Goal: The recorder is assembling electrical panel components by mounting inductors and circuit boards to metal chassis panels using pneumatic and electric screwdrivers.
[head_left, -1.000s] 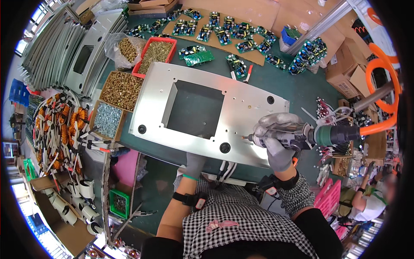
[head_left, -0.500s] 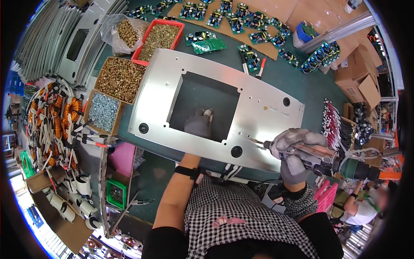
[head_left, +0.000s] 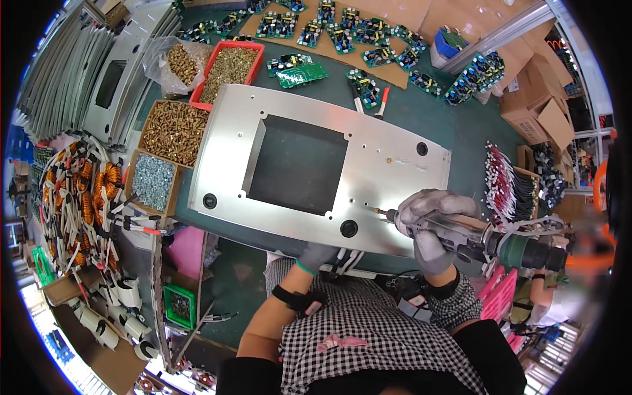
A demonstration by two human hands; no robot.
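A silver sheet-metal panel [head_left: 283, 99] with a rectangular cut-out lies tilted across the green bench. My right hand [head_left: 431, 224], gloved in grey, is closed round a power screwdriver [head_left: 477, 240]. Its bit points left, low over the panel's right part, close to a small hole; I cannot tell whether it touches. A small brass-coloured fastener [head_left: 390, 160] sits farther up that side. My left hand [head_left: 316, 255], also gloved, is at the panel's near edge, its fingers hidden beneath the metal. Black round feet or grommets [head_left: 349, 228] sit near the corners.
Boxes of brass screws [head_left: 172, 133] and silver hardware [head_left: 153, 180] stand left, beside a red tray [head_left: 227, 69]. Circuit boards [head_left: 342, 36] cover the far side. Stacked panels [head_left: 72, 72] and wired copper coils [head_left: 85, 197] crowd the left; wire bundles [head_left: 503, 184] lie right.
My left hand has drawn back from beneath the cut-out to the panel's near edge. The view has shifted slightly; the screwdriver stays in my right hand near the same spot.
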